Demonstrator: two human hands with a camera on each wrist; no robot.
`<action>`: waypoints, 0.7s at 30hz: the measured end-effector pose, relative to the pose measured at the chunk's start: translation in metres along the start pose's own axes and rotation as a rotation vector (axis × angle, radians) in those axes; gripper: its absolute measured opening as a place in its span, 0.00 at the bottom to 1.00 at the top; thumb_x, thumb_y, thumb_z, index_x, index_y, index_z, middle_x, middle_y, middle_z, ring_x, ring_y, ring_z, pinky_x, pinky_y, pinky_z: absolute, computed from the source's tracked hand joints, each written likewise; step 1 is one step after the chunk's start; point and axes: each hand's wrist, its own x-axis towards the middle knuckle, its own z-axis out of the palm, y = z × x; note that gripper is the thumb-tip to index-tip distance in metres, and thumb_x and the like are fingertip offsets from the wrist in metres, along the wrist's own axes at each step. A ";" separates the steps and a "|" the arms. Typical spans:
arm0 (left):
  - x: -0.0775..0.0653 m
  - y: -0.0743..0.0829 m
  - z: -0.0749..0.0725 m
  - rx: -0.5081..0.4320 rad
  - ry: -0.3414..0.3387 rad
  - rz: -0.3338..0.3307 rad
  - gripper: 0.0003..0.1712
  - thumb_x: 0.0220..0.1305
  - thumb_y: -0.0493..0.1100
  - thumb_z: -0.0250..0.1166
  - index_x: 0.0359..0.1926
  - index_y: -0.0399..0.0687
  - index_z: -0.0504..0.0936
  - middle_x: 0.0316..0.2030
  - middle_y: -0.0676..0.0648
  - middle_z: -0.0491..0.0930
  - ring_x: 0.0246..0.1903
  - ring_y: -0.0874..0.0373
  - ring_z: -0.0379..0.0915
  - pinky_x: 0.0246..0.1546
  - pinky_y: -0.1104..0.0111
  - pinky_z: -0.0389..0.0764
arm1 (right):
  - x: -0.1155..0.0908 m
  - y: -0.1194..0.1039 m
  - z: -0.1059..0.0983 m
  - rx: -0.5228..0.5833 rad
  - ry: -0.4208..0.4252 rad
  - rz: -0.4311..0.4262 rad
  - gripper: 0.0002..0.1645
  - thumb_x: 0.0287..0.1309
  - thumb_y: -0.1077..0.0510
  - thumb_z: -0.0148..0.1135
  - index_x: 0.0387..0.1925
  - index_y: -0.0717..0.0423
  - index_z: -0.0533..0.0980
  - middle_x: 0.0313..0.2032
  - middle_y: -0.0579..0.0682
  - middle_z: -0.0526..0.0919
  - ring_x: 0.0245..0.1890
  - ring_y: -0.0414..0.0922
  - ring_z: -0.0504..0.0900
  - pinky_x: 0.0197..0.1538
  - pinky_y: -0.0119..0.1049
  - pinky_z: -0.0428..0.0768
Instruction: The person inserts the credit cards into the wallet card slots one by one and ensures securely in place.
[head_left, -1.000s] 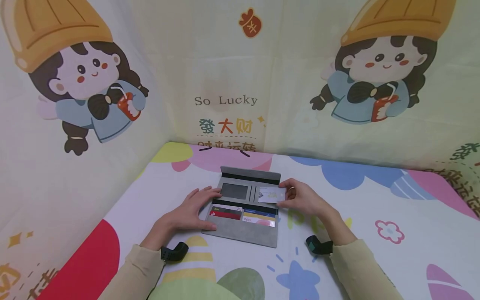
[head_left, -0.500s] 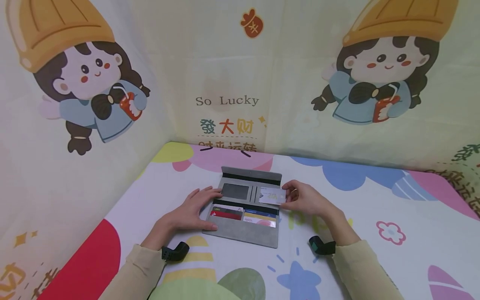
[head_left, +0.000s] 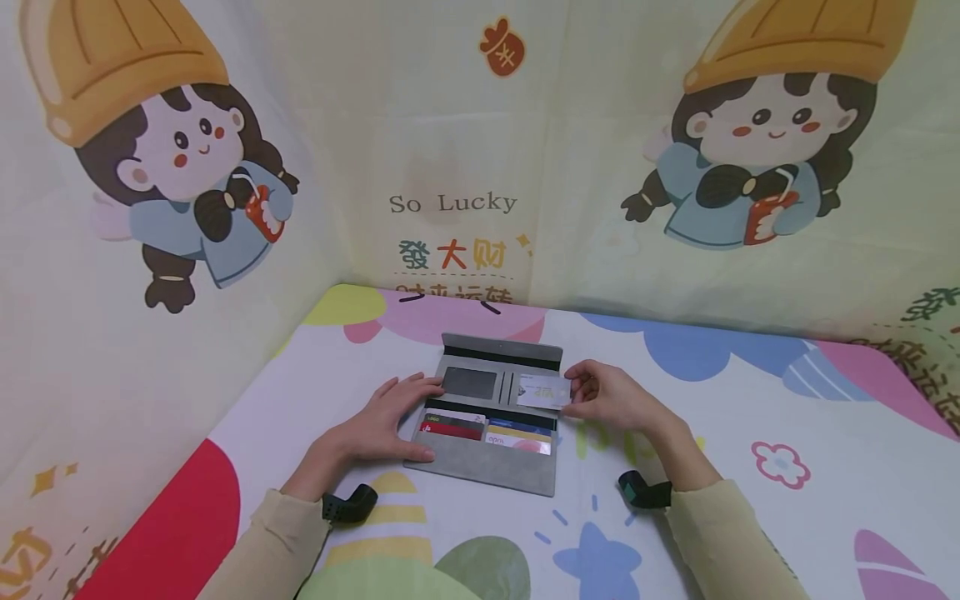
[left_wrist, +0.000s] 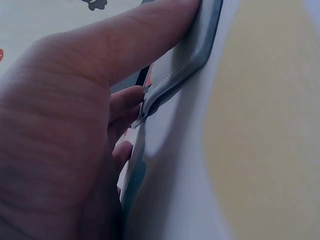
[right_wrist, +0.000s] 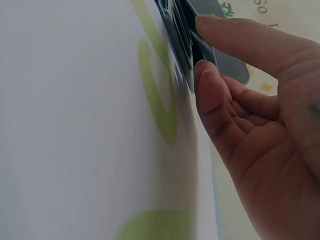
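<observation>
A grey wallet (head_left: 480, 471) lies unfolded on the table, its top flap raised at the far side. Several cards sit in its near half, among them a red card (head_left: 450, 429) and a pink-and-white card (head_left: 519, 443). My left hand (head_left: 375, 421) rests on the wallet's left side with fingers spread, thumb on the near half; in the left wrist view the thumb (left_wrist: 145, 37) lies along the wallet's edge (left_wrist: 175, 75). Between thumb and fingers my right hand (head_left: 611, 396) pinches the right end of a white VIP card (head_left: 542, 390), which overlaps the upper right pocket.
A colourful printed cloth (head_left: 675, 533) covers the table. Behind it rises a cream wall covering (head_left: 600, 150) with cartoon figures. Dark wrist cameras (head_left: 351, 504) sit on both wrists, close above the cloth.
The right hand and the white VIP card have shifted very slightly to the right. The left hand and the wallet hold their place.
</observation>
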 end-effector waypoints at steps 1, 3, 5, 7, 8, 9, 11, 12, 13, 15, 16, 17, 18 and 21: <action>0.000 0.000 0.000 -0.001 0.000 -0.001 0.51 0.42 0.71 0.67 0.66 0.58 0.62 0.68 0.55 0.55 0.69 0.55 0.38 0.66 0.53 0.36 | 0.000 0.000 0.000 0.002 0.000 0.001 0.31 0.42 0.55 0.75 0.46 0.63 0.70 0.32 0.51 0.75 0.31 0.45 0.74 0.37 0.34 0.76; 0.000 0.000 0.000 -0.002 0.001 -0.001 0.51 0.42 0.71 0.67 0.66 0.58 0.62 0.68 0.55 0.55 0.69 0.55 0.38 0.66 0.53 0.36 | 0.000 -0.001 0.000 0.005 0.003 0.004 0.31 0.42 0.55 0.75 0.46 0.63 0.70 0.32 0.51 0.75 0.31 0.45 0.74 0.37 0.34 0.76; 0.000 0.001 -0.001 -0.002 0.001 0.002 0.51 0.42 0.71 0.66 0.66 0.58 0.62 0.68 0.55 0.55 0.69 0.55 0.38 0.66 0.53 0.36 | 0.000 -0.002 0.001 0.013 0.003 0.005 0.31 0.43 0.56 0.75 0.46 0.63 0.70 0.33 0.51 0.75 0.31 0.45 0.74 0.37 0.33 0.76; 0.000 0.001 -0.002 -0.003 -0.001 0.000 0.51 0.42 0.71 0.66 0.66 0.58 0.62 0.68 0.55 0.55 0.69 0.55 0.38 0.66 0.53 0.36 | 0.001 -0.003 0.001 0.019 0.003 0.006 0.30 0.43 0.57 0.75 0.46 0.64 0.70 0.33 0.51 0.75 0.31 0.45 0.74 0.36 0.33 0.76; 0.000 0.001 -0.002 -0.003 -0.002 -0.001 0.51 0.42 0.71 0.67 0.66 0.58 0.62 0.68 0.55 0.55 0.69 0.55 0.38 0.66 0.53 0.36 | 0.002 -0.003 0.001 0.023 0.002 0.007 0.30 0.43 0.57 0.75 0.46 0.64 0.70 0.33 0.51 0.75 0.31 0.45 0.74 0.36 0.33 0.76; 0.000 0.001 -0.003 -0.003 -0.003 -0.001 0.51 0.42 0.71 0.67 0.66 0.58 0.62 0.68 0.55 0.55 0.69 0.55 0.38 0.66 0.53 0.36 | 0.003 -0.003 0.002 0.027 0.001 0.011 0.30 0.43 0.57 0.75 0.46 0.63 0.70 0.33 0.51 0.75 0.31 0.45 0.74 0.36 0.34 0.76; 0.000 0.001 -0.003 -0.004 -0.006 -0.004 0.51 0.42 0.70 0.67 0.66 0.58 0.62 0.68 0.55 0.55 0.69 0.55 0.38 0.66 0.53 0.36 | 0.004 -0.003 0.002 0.029 -0.003 0.021 0.30 0.43 0.57 0.75 0.46 0.63 0.70 0.33 0.51 0.75 0.32 0.45 0.74 0.37 0.34 0.76; 0.001 0.000 -0.003 -0.005 -0.008 -0.006 0.51 0.42 0.70 0.67 0.66 0.58 0.62 0.68 0.55 0.55 0.69 0.55 0.38 0.66 0.53 0.36 | 0.005 -0.003 0.003 0.030 -0.004 0.026 0.30 0.43 0.57 0.75 0.46 0.63 0.70 0.33 0.51 0.75 0.32 0.45 0.74 0.37 0.34 0.76; 0.001 0.000 -0.003 -0.005 -0.011 -0.009 0.51 0.42 0.71 0.67 0.66 0.58 0.62 0.69 0.55 0.54 0.69 0.55 0.38 0.66 0.53 0.36 | 0.006 -0.003 0.003 0.031 -0.004 0.033 0.31 0.43 0.56 0.75 0.46 0.63 0.70 0.33 0.51 0.75 0.32 0.46 0.74 0.37 0.34 0.76; 0.001 0.000 -0.003 -0.008 -0.015 -0.016 0.51 0.41 0.71 0.67 0.66 0.59 0.62 0.69 0.55 0.54 0.69 0.55 0.38 0.66 0.53 0.35 | 0.007 -0.002 0.004 0.028 -0.004 0.046 0.31 0.43 0.56 0.75 0.46 0.62 0.70 0.33 0.51 0.75 0.32 0.46 0.74 0.38 0.35 0.76; 0.001 0.000 -0.003 -0.011 -0.016 -0.020 0.51 0.41 0.71 0.67 0.66 0.59 0.62 0.69 0.56 0.54 0.69 0.55 0.37 0.66 0.54 0.35 | 0.007 -0.002 0.004 0.028 -0.004 0.051 0.31 0.43 0.56 0.75 0.46 0.62 0.70 0.33 0.51 0.75 0.32 0.46 0.74 0.38 0.35 0.76; 0.001 0.000 -0.003 -0.012 -0.015 -0.024 0.51 0.41 0.71 0.67 0.66 0.59 0.62 0.69 0.56 0.54 0.70 0.56 0.37 0.66 0.54 0.35 | 0.007 -0.003 0.004 0.026 -0.004 0.055 0.31 0.43 0.56 0.75 0.46 0.62 0.70 0.33 0.51 0.75 0.32 0.46 0.74 0.38 0.35 0.76; 0.001 0.000 -0.003 -0.015 -0.014 -0.027 0.52 0.41 0.71 0.67 0.66 0.60 0.62 0.69 0.56 0.54 0.70 0.56 0.37 0.66 0.54 0.35 | 0.008 -0.003 0.005 0.026 -0.003 0.057 0.31 0.43 0.56 0.75 0.46 0.62 0.70 0.33 0.51 0.75 0.32 0.46 0.74 0.38 0.35 0.76; 0.001 -0.001 -0.002 -0.021 -0.009 -0.032 0.52 0.40 0.71 0.67 0.66 0.60 0.62 0.69 0.57 0.54 0.70 0.56 0.37 0.66 0.54 0.35 | 0.009 -0.005 0.006 0.032 -0.003 0.049 0.31 0.42 0.56 0.75 0.46 0.63 0.70 0.33 0.51 0.75 0.32 0.46 0.74 0.37 0.34 0.76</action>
